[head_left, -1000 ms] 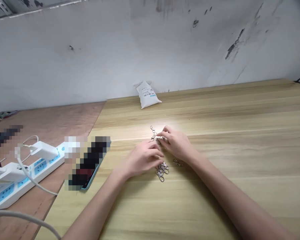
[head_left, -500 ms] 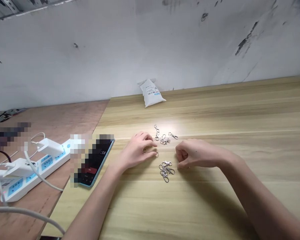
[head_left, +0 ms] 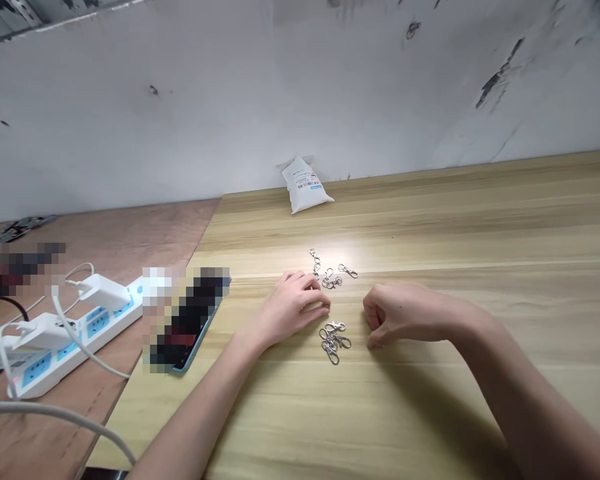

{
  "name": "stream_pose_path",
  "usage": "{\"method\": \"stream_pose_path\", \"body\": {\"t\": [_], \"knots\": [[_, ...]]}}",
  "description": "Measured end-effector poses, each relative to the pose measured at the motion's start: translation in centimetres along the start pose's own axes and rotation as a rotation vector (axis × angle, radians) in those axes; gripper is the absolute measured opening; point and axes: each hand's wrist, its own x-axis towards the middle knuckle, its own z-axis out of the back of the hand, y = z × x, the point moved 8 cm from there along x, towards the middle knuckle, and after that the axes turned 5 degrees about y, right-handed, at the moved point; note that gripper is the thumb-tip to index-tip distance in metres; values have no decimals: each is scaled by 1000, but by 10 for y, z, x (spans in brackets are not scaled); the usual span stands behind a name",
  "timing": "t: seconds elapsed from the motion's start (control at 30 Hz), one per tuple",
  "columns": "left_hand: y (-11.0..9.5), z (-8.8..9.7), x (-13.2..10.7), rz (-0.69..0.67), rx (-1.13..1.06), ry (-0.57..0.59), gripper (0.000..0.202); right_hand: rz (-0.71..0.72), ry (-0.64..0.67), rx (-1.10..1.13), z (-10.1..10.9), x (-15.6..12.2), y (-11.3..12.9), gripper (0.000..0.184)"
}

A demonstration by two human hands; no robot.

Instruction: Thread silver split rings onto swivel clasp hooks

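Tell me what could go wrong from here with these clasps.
Mixing: the left hand sits between the pile and the loose clasps, so a careless sweep might push the two groups together.

Snagging: clasps in the pile overlap, so lifting one could drag others along.

Bumping: the phone lies to the left of the left forearm, so a wide swing that way might knock it.

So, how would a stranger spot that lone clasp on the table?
On the table, find the white packet by the wall. Nearer, just beyond the left hand, lies a scatter of clasps. The lone clasp is that scatter's rightmost, apart from its neighbours.
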Motion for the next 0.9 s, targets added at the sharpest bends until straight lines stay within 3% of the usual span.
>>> {"method": "stream_pose_path", "body": {"t": [0.13,0.3,0.43,0.63,0.9], "knots": [[2,-3,1,-3,-4,-4,9,12,-10,-32,-3,3,3,9],[-1,-4,2,-57,64,-6,17,-25,-111,-70,9,1,-5,12],[0,-6,2,-53,84,-4,20,-71,-56,-66,7,-1,-15,16],[-3,-5,3,-67,134,-41,27,-5,-44,-35,4,2,-11,12],[1,7,2,16,36,-122,15,-14,-179,-78,14,6,-5,18]]}}
